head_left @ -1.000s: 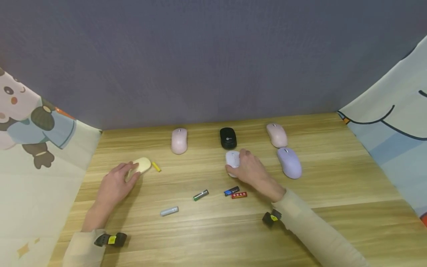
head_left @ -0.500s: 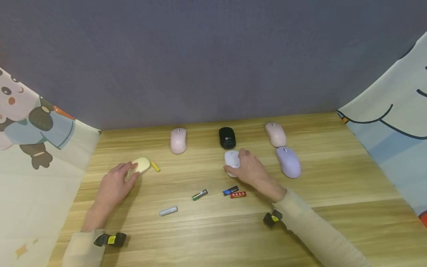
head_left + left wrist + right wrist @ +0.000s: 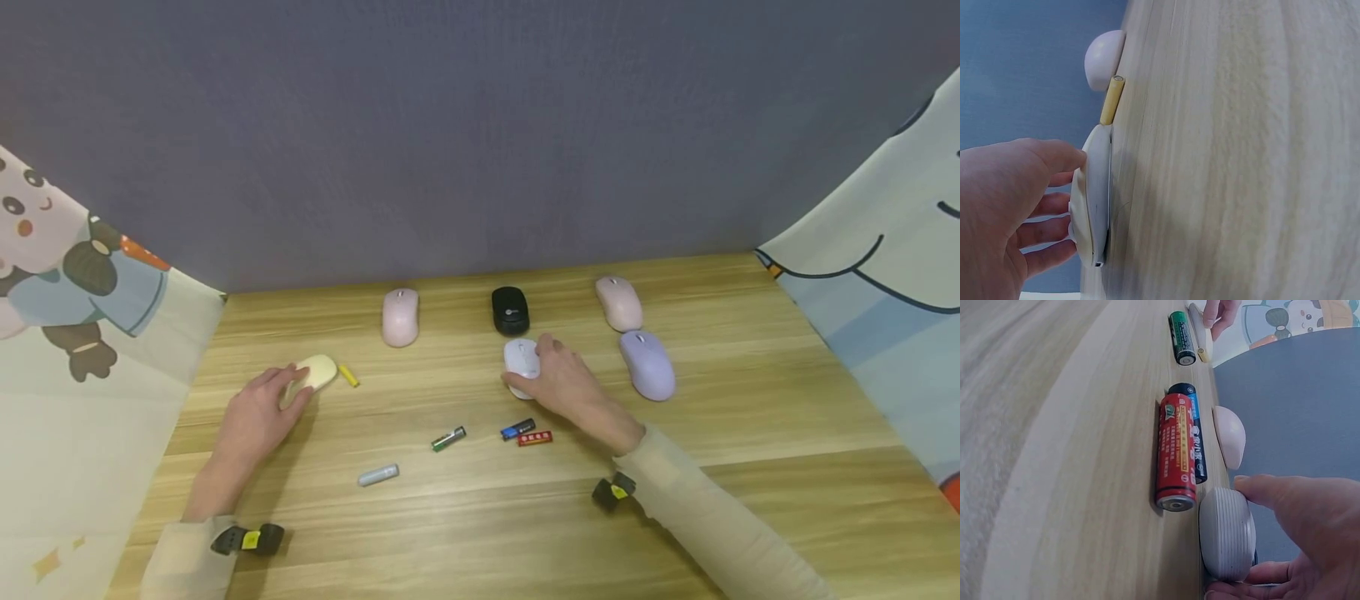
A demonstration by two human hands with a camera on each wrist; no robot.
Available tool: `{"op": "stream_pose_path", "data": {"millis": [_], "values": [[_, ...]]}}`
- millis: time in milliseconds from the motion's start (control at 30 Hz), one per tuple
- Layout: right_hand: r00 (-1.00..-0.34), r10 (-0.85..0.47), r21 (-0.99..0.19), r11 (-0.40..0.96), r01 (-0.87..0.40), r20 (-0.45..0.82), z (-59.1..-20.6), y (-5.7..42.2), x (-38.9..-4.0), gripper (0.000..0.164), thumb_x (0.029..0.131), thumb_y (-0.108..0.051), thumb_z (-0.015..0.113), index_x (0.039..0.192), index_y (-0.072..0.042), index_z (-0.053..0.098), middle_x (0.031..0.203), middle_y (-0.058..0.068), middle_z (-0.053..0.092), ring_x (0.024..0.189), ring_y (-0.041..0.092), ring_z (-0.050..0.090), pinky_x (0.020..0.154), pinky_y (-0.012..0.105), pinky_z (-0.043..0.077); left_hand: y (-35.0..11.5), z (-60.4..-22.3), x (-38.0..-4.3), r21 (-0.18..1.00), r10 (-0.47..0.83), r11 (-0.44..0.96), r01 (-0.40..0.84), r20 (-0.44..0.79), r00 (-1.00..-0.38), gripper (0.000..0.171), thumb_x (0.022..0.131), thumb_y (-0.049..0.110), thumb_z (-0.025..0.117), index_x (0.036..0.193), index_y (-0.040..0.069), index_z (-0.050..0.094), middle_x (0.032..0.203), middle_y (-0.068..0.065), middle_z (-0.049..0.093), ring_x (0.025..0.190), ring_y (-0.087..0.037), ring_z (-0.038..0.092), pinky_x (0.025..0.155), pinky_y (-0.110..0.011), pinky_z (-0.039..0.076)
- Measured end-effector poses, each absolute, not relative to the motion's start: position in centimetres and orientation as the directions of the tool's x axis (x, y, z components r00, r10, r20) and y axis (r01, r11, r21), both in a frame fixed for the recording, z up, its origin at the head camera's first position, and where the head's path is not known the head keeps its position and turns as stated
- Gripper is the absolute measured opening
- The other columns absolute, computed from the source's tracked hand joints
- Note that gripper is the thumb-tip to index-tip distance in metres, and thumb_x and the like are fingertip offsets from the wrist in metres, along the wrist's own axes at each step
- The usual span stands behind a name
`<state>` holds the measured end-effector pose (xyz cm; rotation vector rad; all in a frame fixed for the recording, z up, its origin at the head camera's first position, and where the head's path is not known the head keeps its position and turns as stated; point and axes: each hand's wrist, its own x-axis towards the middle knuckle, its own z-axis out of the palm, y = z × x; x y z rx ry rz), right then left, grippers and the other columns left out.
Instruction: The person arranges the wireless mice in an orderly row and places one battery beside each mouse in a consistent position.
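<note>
At the left of the table, my left hand (image 3: 258, 417) holds a pale yellow computer mouse (image 3: 322, 371); the left wrist view shows the thumb on its near edge and the fingertips along its far side. The mouse (image 3: 1094, 197) lies on the wood. Near the middle, my right hand (image 3: 566, 379) grips a white mouse (image 3: 519, 358) by its sides, thumb on the left and fingers on the right. Ridges show on the end of this mouse (image 3: 1225, 534) in the right wrist view. A yellow battery (image 3: 348, 375) lies just right of the yellow mouse.
A black mouse (image 3: 511, 311) sits just behind the white one. Pink mice stand at back left (image 3: 401, 317) and back right (image 3: 619, 304), with a purple mouse (image 3: 648, 366) below the latter. In front lie blue (image 3: 517, 429), red (image 3: 535, 438), green (image 3: 448, 439) and grey (image 3: 378, 475) batteries.
The head view has shifted very slightly. Both hands stay on their mice, and nothing on the table has visibly moved.
</note>
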<state>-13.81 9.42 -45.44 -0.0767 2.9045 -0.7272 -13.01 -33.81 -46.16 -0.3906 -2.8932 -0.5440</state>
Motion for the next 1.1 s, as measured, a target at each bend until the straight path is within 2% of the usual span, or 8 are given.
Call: {"op": "stream_pose_path", "data": {"millis": [167,367,433,600,733,867,1100], "values": [[-0.986,-0.088,-0.492,0.871,-0.008,-0.139,-45.0,9.6,-13.7,0.078,0.089,-0.058,0.074,0.127,0.007,0.052,0.106,0.022,0.066,0.078,0.026,0.064,0.061,0.034,0.058,-33.8,-45.9,-12.8,0.331,0.218,0.902,0.278,0.206,-0.954,0.037,0.098,0.02,0.07,0.127,-0.003,0.068,0.129,-0.033,0.063,0.109,-0.055,0.064,0.086,-0.069,0.055],[-0.984,-0.095,-0.567,0.824,0.007,-0.149,-44.3,10.8,-13.4,0.076,0.097,-0.056,0.066,0.141,0.002,0.048,0.12,0.026,0.069,0.102,0.035,0.07,0.083,0.048,0.061,-33.7,-45.9,-12.9,0.349,0.215,0.892,0.287,0.23,-0.949,0.036,0.096,0.018,0.073,0.124,-0.003,0.069,0.127,-0.033,0.064,0.101,-0.053,0.067,0.082,-0.068,0.056],[-0.987,-0.099,-0.576,0.818,-0.008,-0.127,-44.3,11.4,-13.4,0.072,0.098,-0.053,0.065,0.142,0.002,0.05,0.116,0.023,0.07,0.101,0.034,0.07,0.083,0.048,0.06,-33.7,-46.0,-13.0,0.353,0.217,0.889,0.292,0.238,-0.947,0.035,0.095,0.017,0.074,0.123,-0.003,0.069,0.126,-0.034,0.065,0.1,-0.053,0.067,0.081,-0.067,0.057],[-0.991,-0.136,-0.554,0.824,-0.116,0.005,-44.6,13.4,-13.1,0.056,0.1,-0.04,0.068,0.134,0.003,0.059,0.114,0.021,0.069,0.098,0.032,0.067,0.082,0.047,0.059,-33.9,-46.0,-13.3,0.356,0.228,0.887,0.295,0.219,-0.949,0.036,0.094,0.016,0.075,0.124,-0.003,0.069,0.127,-0.035,0.064,0.104,-0.054,0.066,0.085,-0.069,0.055],[-0.983,-0.16,-0.549,0.815,-0.183,0.091,-44.4,14.9,-12.8,0.047,0.1,-0.032,0.068,0.131,0.003,0.062,0.125,0.023,0.067,0.113,0.038,0.065,0.095,0.054,0.057,-34.1,-45.8,-13.3,0.361,0.237,0.885,0.293,0.193,-0.952,0.039,0.093,0.014,0.076,0.126,-0.004,0.066,0.127,-0.035,0.063,0.112,-0.056,0.061,0.091,-0.07,0.052],[-0.974,-0.162,-0.544,0.809,-0.222,0.157,-44.3,16.8,-12.5,0.044,0.101,-0.029,0.068,0.131,0.003,0.062,0.131,0.023,0.064,0.122,0.041,0.06,0.104,0.057,0.051,-34.2,-45.8,-13.3,0.359,0.247,0.882,0.306,0.201,-0.948,0.042,0.091,0.012,0.077,0.127,-0.007,0.064,0.126,-0.036,0.062,0.113,-0.057,0.06,0.092,-0.07,0.052],[-0.918,-0.157,-0.502,0.797,-0.336,0.364,-44.9,19.9,-12.1,0.036,0.094,-0.017,0.075,0.12,0.005,0.065,0.123,0.027,0.065,0.115,0.049,0.059,0.096,0.066,0.05,-34.3,-46.1,-13.4,0.372,0.226,0.887,0.274,0.168,-0.96,0.052,0.092,0.014,0.076,0.134,-0.009,0.057,0.131,-0.038,0.058,0.117,-0.059,0.056,0.095,-0.071,0.049]]}}
